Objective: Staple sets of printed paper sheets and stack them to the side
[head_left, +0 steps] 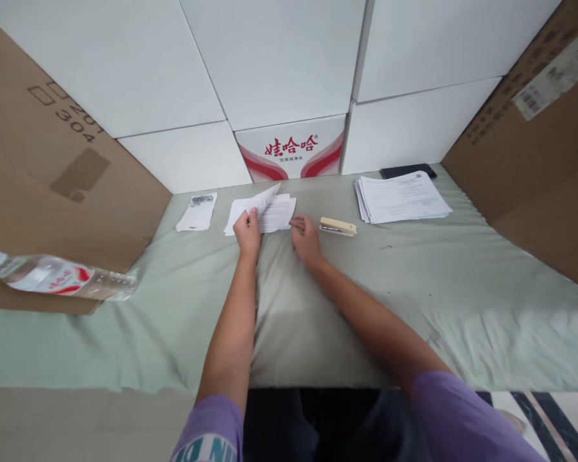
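My left hand (248, 232) grips the near left corner of a small bundle of white printed sheets (270, 212) and lifts its top sheet into a raised fold. My right hand (306, 240) rests on the green cloth at the bundle's right edge, fingertips touching the paper. A beige stapler (338, 226) lies flat just right of my right hand, apart from it. A thicker stack of printed papers (399, 197) sits further right.
The table carries a pale green cloth (414, 308). A slip of paper with a dark clip (197, 212) lies at the left. A dark phone (407, 171) peeks behind the stack. A water bottle (58, 277) lies at the left; white boxes (289, 77) and cardboard (534, 160) wall the sides.
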### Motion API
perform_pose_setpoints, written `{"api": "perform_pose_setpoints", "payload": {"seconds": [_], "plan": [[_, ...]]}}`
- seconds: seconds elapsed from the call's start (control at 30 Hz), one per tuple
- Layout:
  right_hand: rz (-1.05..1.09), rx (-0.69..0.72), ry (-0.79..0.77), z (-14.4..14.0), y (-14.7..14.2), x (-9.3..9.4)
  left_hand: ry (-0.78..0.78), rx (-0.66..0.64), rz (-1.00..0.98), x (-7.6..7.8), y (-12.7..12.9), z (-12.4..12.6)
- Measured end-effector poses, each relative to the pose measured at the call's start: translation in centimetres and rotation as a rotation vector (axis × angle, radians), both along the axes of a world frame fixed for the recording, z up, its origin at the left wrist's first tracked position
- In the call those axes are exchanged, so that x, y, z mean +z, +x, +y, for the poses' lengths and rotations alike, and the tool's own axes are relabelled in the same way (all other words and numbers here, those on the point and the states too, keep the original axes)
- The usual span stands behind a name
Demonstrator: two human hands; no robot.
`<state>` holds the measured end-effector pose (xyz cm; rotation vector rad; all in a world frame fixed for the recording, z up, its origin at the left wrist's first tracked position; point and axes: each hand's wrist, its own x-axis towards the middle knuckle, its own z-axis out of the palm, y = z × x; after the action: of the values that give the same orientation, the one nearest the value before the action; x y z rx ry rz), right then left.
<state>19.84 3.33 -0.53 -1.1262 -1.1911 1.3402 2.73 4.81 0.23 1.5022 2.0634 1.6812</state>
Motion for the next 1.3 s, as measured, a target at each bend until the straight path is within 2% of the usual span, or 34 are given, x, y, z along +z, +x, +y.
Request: {"api": "perform_pose_setpoints", "payload": {"seconds": [0.1,0.23,0.33,0.5,0.6,0.73,0.83,0.97,1.0,1.07,1.17,1.23,1.3], "plan": [[-0.032,0.072,0.013,0.6,0.3,0.1,0.017,0.007,-0.048,0.0,-0.1,-0.1],[-0.127,0.228,-0.032,1.5,0.8,0.6,0.015,-0.070,-0.082,0.0,0.2,-0.1],[-0.018,0.256,-0.105,1.8,1.1,0.9,0.081,-0.036,-0.129,0.7,-0.2,-0.1],[0.239,0.154,-0.167,1.8,1.2,1.1,0.367,0.243,-0.305,3.8,-2.9,0.0],[0.324,0.086,-0.120,1.9,1.0,1.1,0.524,0.201,-0.385,5.7,-4.2,-0.6],[0.370,-0.007,-0.049,2.1,1.0,0.9,0.572,0.201,-0.404,7.5,-4.6,-1.8],[0.347,-0.093,-0.013,2.2,1.0,0.7,0.669,0.200,-0.474,8.6,-4.4,-2.3],[0.370,-0.142,0.097,2.2,0.8,0.9,0.769,0.090,-0.467,9.5,-4.0,-2.2],[0.394,-0.124,0.098,2.1,0.7,1.1,0.733,0.047,-0.421,9.6,-3.7,-2.1],[0.450,-0.079,0.058,1.9,0.4,1.7,0.527,-0.101,-0.289,9.6,-2.6,-2.1],[0.500,-0.016,-0.064,1.7,0.2,2.4,-0.016,-0.493,-0.050,9.2,-0.1,-2.4],[0.483,0.024,-0.168,1.7,0.1,2.6,-0.292,-0.699,0.076,8.8,1.6,-2.7],[0.384,0.091,-0.196,1.8,0.1,2.5,-0.421,-0.767,0.108,8.5,2.8,-2.9]]}}
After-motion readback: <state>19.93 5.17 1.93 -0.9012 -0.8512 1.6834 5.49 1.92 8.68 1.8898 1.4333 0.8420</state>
